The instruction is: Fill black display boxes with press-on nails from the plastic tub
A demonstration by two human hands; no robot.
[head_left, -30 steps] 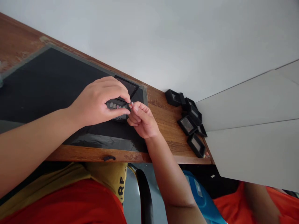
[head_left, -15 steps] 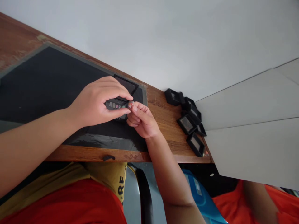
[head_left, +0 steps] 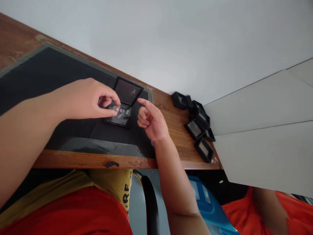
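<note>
While the left grip narrowly pinches a small piece over the black case, the right grip curls loosely, empty

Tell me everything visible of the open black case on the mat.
The case is black and plastic-looking, its framed lid tilted open, its base flat on the mat. Small pieces sit inside, one pinkish, one greenish. The left hand pinches another small piece over it; the right hand is beside it; contact by either is unclear.

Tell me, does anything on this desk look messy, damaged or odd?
The black boxes on the right lie jumbled at different angles, some overlapping. A dark mark or scrap, I can't tell which, interrupts the wooden table's front edge.
</note>
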